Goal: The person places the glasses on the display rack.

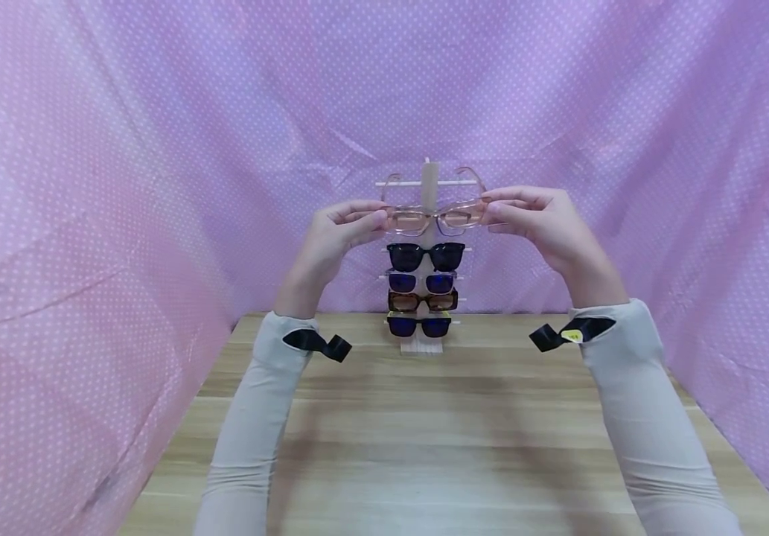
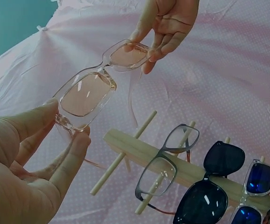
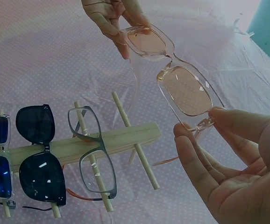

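Observation:
Clear-framed sunglasses with light orange lenses [image 2: 86, 94] are held level between both hands, temples pointing toward the stand. My left hand [image 1: 340, 242] pinches one end of the frame at the hinge, thumb and fingers on either side. At the opposite hinge, my right hand [image 1: 538, 223] pinches the frame the same way. Behind the sunglasses rises a wooden display stand [image 3: 139, 135], whose top crossbar [image 2: 102, 179] bears no glasses. One peg lower hang grey-framed clear glasses [image 3: 97, 161], overlapped by the held pair in the head view.
Lower on the stand sit black sunglasses [image 1: 426, 257], clear-framed blue-lens sunglasses [image 1: 403, 283], tortoiseshell sunglasses [image 1: 422, 301] and dark blue-lens sunglasses [image 1: 419, 327]. The stand's base [image 1: 420, 345] rests near the back of the wooden table [image 1: 411, 447]. Pink dotted cloth [image 1: 257, 97] hangs around the table.

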Demonstrator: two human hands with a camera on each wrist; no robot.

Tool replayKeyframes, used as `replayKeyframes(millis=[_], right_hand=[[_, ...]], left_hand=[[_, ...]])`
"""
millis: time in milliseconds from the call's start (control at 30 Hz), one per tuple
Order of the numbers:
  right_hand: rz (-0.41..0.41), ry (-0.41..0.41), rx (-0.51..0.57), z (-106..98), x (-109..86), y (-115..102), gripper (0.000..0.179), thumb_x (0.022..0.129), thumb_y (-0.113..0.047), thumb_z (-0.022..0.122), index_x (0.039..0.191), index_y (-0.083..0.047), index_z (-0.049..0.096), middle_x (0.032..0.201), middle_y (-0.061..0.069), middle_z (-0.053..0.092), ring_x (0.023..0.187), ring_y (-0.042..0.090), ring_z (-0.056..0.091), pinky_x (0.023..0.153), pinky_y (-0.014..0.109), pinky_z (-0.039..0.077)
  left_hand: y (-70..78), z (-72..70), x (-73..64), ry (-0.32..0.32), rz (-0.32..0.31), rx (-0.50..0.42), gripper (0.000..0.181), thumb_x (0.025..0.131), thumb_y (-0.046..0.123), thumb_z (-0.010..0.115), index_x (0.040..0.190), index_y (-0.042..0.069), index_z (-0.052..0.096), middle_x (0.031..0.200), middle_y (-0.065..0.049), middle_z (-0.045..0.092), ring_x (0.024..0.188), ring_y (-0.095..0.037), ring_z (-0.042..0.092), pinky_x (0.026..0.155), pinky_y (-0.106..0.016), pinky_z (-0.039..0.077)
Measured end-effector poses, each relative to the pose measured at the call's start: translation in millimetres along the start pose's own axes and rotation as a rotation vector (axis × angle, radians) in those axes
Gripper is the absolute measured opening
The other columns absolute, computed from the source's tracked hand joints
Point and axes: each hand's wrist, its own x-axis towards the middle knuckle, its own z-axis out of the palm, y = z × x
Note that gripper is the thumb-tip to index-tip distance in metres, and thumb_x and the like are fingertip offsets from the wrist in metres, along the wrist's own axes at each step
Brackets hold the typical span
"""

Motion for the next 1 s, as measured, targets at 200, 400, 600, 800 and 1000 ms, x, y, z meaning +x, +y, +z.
replayKeyframes(millis=[200, 400, 600, 800, 1000], right_hand=[[-0.006, 0.032, 0.036, 0, 7.9, 8, 0.017, 0.092, 0.002, 0.072, 0.107, -0.004, 0.079, 0.095, 0.005, 0.08, 0.085, 0.016, 0.076, 0.082, 0.027, 0.062], [-0.034, 0.051, 0.038, 1, 13.3, 15, 0.019, 0.093, 0.0, 0.072, 0.109, -0.005, 0.078, 0.096, 0.005, 0.08, 0.084, 0.016, 0.076, 0.082, 0.027, 0.063], [-0.078, 0.068, 0.029, 1, 16.3, 24, 0.02, 0.095, -0.002, 0.07, 0.113, -0.004, 0.077, 0.096, 0.003, 0.08, 0.081, 0.014, 0.076, 0.082, 0.025, 0.062], [-0.142, 0.071, 0.042, -2, 17.7, 27, 0.02, 0.095, 0.001, 0.068, 0.114, 0.0, 0.076, 0.093, 0.005, 0.08, 0.079, 0.014, 0.076, 0.08, 0.025, 0.062], [-0.141, 0.106, 0.047, -4, 23.0, 24, 0.019, 0.094, 0.001, 0.07, 0.111, -0.003, 0.078, 0.09, 0.004, 0.08, 0.078, 0.015, 0.076, 0.078, 0.025, 0.063]], left_hand=[[-3.3, 0.3, 6.4, 0.029, 0.042, 0.062, 0.013, 0.094, 0.003, 0.071, 0.106, 0.003, 0.076, 0.09, 0.0, 0.077, 0.083, -0.014, 0.074, 0.088, -0.032, 0.062], [-4.9, 1.8, 10.7, 0.059, 0.075, 0.062, 0.027, 0.095, 0.0, 0.068, 0.121, -0.01, 0.068, 0.088, 0.002, 0.076, 0.082, -0.011, 0.074, 0.087, -0.03, 0.062], [-8.0, 4.0, 14.3, 0.075, 0.094, 0.062, 0.033, 0.095, -0.005, 0.067, 0.126, -0.013, 0.063, 0.09, 0.004, 0.076, 0.079, -0.009, 0.073, 0.081, -0.026, 0.063], [-10.0, 7.2, 19.2, 0.078, 0.103, 0.082, 0.033, 0.095, -0.002, 0.069, 0.127, -0.01, 0.065, 0.093, 0.005, 0.076, 0.079, -0.01, 0.074, 0.081, -0.028, 0.063], [-6.0, 7.2, 27.6, 0.087, 0.064, 0.098, 0.033, 0.094, 0.0, 0.07, 0.126, -0.008, 0.067, 0.083, 0.003, 0.076, 0.075, -0.011, 0.075, 0.075, -0.029, 0.064]])
